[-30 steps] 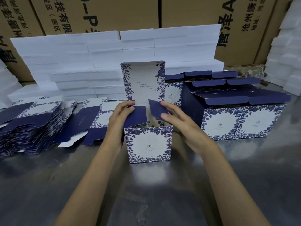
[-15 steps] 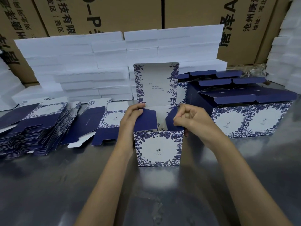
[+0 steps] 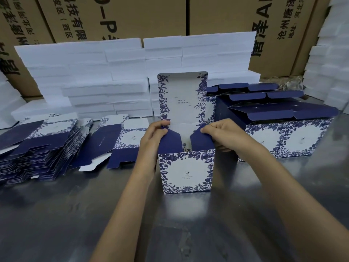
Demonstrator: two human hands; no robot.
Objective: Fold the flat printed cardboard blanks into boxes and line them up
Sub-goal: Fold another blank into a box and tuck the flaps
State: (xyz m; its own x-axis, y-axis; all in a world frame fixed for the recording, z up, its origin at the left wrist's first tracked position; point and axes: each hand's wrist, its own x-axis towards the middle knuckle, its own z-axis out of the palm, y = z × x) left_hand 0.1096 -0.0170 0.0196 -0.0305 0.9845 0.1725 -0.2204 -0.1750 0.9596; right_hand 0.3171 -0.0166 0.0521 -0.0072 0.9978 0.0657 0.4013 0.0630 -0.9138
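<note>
My left hand pinched the left navy flap and my right hand pinched the right navy flap of one open box standing mid-table. Two piles of flat blanks lay left; finished boxes stood right.

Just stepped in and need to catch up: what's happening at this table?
A person is assembling a printed box on the metal table. The left hand and right hand each pinch a navy side flap, with the lid upright. Flat blanks lie stacked to the left; finished boxes stand in rows to the right.
</note>
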